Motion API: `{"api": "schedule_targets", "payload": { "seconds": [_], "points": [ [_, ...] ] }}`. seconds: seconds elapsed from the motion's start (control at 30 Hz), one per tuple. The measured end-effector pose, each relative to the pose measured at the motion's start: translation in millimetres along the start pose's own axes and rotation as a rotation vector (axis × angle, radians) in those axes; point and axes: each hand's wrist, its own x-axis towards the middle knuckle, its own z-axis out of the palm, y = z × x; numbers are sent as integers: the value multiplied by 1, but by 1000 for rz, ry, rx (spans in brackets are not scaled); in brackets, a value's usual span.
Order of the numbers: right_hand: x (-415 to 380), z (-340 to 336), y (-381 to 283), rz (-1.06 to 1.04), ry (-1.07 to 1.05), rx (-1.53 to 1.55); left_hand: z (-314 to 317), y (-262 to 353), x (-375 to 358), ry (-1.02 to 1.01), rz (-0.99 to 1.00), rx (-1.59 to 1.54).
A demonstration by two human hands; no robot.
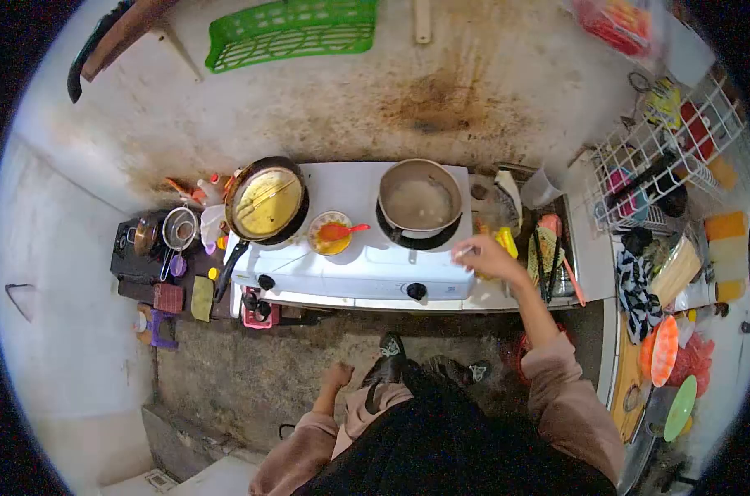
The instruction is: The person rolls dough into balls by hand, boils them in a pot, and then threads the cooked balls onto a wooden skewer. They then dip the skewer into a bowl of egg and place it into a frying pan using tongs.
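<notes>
My right hand (489,258) is over the right end of the white two-burner stove (342,281), its fingers pinched together. A small pale thing seems to be at the fingertips, too small to name. Just behind it a pot (420,197) of cloudy liquid stands on the right burner. My left hand (338,376) hangs low in front of the stove, fingers curled, with nothing seen in it. On the left burner a frying pan (233,186) holds a yellow omelette (269,202) with a thin utensil across it. Between the burners sits a bowl (317,245) with an orange spoon (342,231).
A sink area (569,277) with utensils lies to the right, below a white wire rack (664,157). A green plastic rack (292,33) hangs on the stained wall. To the left are a strainer (180,227), bottles and a small purple stool (161,329).
</notes>
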Motion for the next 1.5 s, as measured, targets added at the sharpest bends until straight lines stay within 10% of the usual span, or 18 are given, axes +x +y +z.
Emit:
{"api": "schedule_targets", "payload": {
  "seconds": [0.33, 0.43, 0.57, 0.83, 1.03, 1.17, 1.5],
  "points": [
    [81, 25, -40, -92, 311, -585, 70, -106, 15, -128, 228, 433],
    [93, 35, -43, -48, 303, -730, 28, -75, -7, -29, -223, -210],
    [102, 43, -44, -31, 295, -847, 0, -64, -14, 124, -34, -297],
    [105, 37, -48, -81, 280, -810, -1, -83, -1, 179, 4, -300],
    [97, 25, -64, -131, 275, -771, 15, -113, 33, 18, 442, 338],
    [94, 19, -65, -165, 251, -797, 26, -101, 21, 135, 143, -210],
    [-6, 18, -48, 17, 293, -223, -4, -62, 25, 104, -7, -111]
  ]
}}
